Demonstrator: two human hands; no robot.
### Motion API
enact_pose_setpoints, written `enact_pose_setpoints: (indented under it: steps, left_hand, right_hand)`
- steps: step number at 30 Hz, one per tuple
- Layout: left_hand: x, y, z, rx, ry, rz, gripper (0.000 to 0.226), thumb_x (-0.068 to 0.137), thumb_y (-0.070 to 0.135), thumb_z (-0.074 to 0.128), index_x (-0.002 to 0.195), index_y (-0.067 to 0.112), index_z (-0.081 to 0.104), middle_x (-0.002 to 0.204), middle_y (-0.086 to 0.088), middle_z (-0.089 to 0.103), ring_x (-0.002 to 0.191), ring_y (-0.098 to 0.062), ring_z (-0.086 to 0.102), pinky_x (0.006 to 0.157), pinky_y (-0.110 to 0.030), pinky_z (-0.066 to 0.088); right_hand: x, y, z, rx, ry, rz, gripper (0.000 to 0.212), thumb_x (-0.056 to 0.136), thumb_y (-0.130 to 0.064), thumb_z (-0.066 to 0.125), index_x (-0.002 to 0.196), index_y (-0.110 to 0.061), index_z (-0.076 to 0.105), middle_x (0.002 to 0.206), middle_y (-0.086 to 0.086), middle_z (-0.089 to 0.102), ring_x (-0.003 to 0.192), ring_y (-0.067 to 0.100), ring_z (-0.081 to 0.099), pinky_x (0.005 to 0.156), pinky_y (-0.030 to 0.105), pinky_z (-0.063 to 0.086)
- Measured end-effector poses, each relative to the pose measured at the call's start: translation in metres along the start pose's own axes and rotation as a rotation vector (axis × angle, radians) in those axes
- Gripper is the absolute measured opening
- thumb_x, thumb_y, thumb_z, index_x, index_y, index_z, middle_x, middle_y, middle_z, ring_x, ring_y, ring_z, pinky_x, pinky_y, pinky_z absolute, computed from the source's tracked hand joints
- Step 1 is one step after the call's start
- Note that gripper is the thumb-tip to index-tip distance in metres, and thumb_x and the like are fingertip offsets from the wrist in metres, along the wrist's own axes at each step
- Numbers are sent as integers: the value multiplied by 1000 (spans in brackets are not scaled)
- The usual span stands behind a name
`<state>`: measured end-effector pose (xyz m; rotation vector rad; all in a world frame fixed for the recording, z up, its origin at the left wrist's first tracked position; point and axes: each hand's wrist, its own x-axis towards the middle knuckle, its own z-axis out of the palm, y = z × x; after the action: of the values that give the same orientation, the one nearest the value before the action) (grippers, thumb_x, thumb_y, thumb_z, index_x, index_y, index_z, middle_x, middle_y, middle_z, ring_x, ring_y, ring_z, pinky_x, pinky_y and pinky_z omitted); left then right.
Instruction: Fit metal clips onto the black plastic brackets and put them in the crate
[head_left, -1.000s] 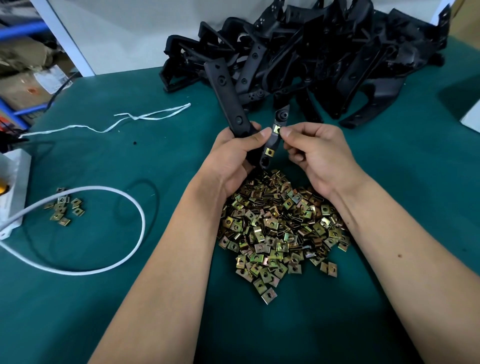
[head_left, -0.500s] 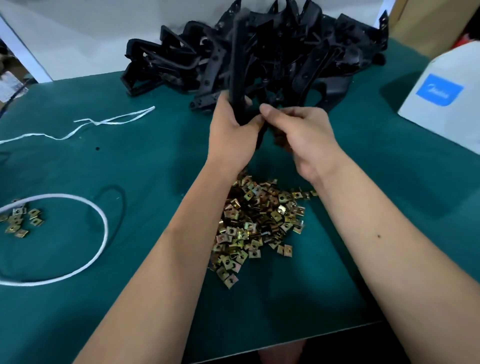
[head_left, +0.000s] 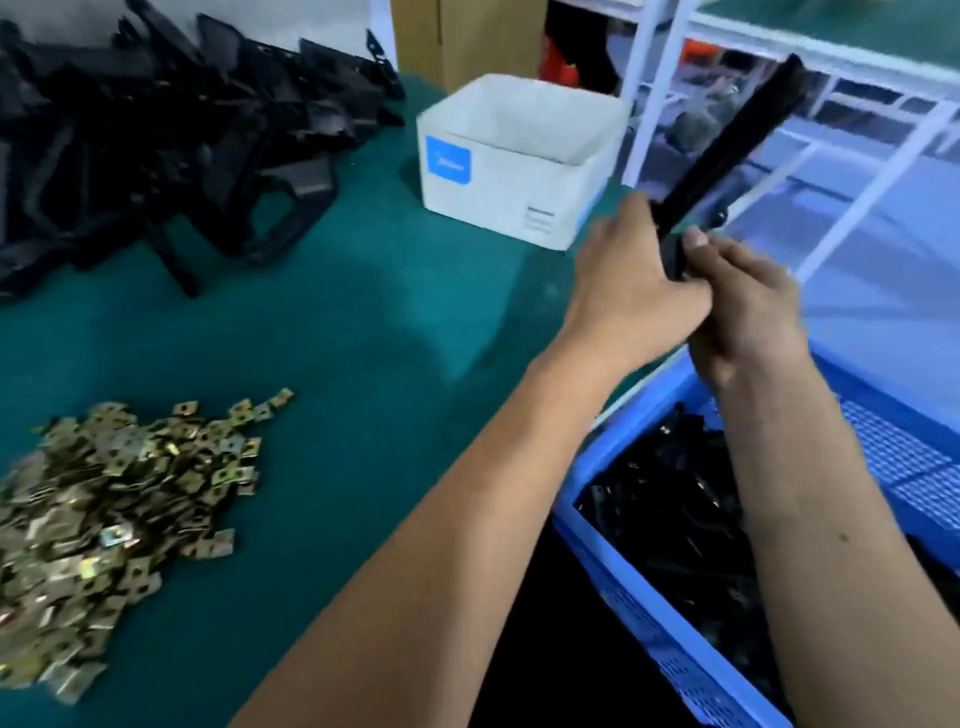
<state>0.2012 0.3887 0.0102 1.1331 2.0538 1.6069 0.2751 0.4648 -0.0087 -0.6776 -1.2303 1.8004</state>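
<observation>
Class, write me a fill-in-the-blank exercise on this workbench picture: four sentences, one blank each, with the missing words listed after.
1. Both hands, left hand and right hand, hold one long black ____.
2. The crate beside the table is ____ in colour.
3. The metal clips lie in a heap on the ____ table cover.
4. The white box bears a ____ square label.

Missing words: bracket; blue; green; blue
</observation>
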Motion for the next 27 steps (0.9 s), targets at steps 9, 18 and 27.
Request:
enact_pose_setpoints:
  steps: [9, 18, 27]
  left_hand:
    - [-63, -68, 161, 88, -595, -296, 57, 76, 25, 73, 127, 14, 49, 124, -10, 65, 116, -30, 62, 99, -43, 52]
    - [-107, -153, 160, 521, -941, -454, 58, 82, 32, 68, 131, 13, 43, 129, -11, 56, 111, -32, 58, 91, -39, 52]
    - [-66, -100, 139, 501, -570, 13, 38, 89, 5, 58, 126, 13, 59, 124, -11, 66, 116, -35, 62, 97, -47, 52]
  right_hand:
    - [-30, 92, -218, -462, 562, 339, 27, 91, -10, 76, 101, 14, 71, 72, 15, 69, 67, 23, 62, 66, 37, 53]
    - [-59, 155, -280, -1349, 440, 680, 28, 81, -34, 85, 91, -9, 79, 88, 13, 75, 90, 33, 71, 79, 36, 58]
    - [-33, 120, -210, -1375, 530, 226, 17, 88, -26, 69, 93, -13, 78, 92, 16, 76, 93, 38, 71, 79, 38, 55]
